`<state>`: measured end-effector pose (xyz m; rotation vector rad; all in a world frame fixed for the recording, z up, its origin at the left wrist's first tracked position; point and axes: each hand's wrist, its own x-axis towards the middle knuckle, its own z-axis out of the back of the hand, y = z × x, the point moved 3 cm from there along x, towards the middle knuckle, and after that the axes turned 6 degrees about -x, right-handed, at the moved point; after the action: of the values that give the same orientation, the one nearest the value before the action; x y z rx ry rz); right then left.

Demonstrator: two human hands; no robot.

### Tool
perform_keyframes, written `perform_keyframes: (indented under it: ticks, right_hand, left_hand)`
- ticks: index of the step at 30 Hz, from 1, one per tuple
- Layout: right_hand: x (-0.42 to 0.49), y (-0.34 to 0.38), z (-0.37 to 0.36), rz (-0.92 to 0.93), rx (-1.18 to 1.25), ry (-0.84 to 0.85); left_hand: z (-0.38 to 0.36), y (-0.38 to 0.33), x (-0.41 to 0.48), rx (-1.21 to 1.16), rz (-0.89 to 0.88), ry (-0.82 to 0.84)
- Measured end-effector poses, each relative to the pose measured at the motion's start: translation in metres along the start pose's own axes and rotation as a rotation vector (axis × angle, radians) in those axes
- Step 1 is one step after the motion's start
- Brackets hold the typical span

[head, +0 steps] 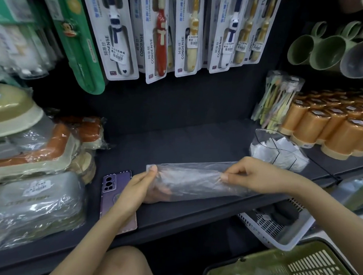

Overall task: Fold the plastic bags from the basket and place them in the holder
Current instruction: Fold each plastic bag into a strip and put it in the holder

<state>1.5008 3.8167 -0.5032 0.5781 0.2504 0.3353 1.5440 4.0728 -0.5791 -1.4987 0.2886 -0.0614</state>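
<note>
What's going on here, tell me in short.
A person holds a clear plastic bag, folded into a long strip, over the dark shelf. The left hand pinches one end, the right hand the other. The clear holder to the right already has white bags in it. The green basket sits lower right.

The fingers of my left grip (141, 185) lie under the plastic bag (195, 183) and show only as a dim shape through its film, and my left forearm (109, 219) covers much of the purple phone (109, 184). The white basket (268, 229) is half hidden beneath the shelf (179, 210) edge and my right arm (314, 196), its dark contents unclear, while the bottom edge cuts off the green basket (273, 264). The white bags inside the clear holder (267, 138) blur together, so I cannot count them.
</note>
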Motion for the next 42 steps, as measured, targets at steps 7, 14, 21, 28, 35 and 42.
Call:
perform_keyframes:
  ticks: [7,14,21,28,35,42]
  right_hand:
    - [0.037,-0.019,-0.001,-0.141,0.125,0.008]
    - [0.082,-0.054,-0.016,-0.227,-0.028,0.052]
    - [0.101,-0.069,-0.024,-0.285,-0.115,0.099]
    - [0.108,-0.068,-0.025,-0.269,-0.187,0.147]
    - [0.107,-0.068,-0.021,-0.269,-0.151,0.197]
    - [0.083,-0.063,0.005,-0.293,-0.493,-0.241]
  left_hand:
    - [0.002,-0.005,0.002,-0.041,0.022,-0.096]
    - [0.003,0.000,0.025,0.134,0.079,-0.232]
    - [-0.001,-0.017,0.024,1.010,-0.283,-0.422]
    - [-0.033,0.012,0.033,1.151,-0.366,0.080]
    - [-0.034,0.031,0.040,1.211,-0.251,0.092]
    - [-0.034,0.034,0.040,1.239,-0.242,0.109]
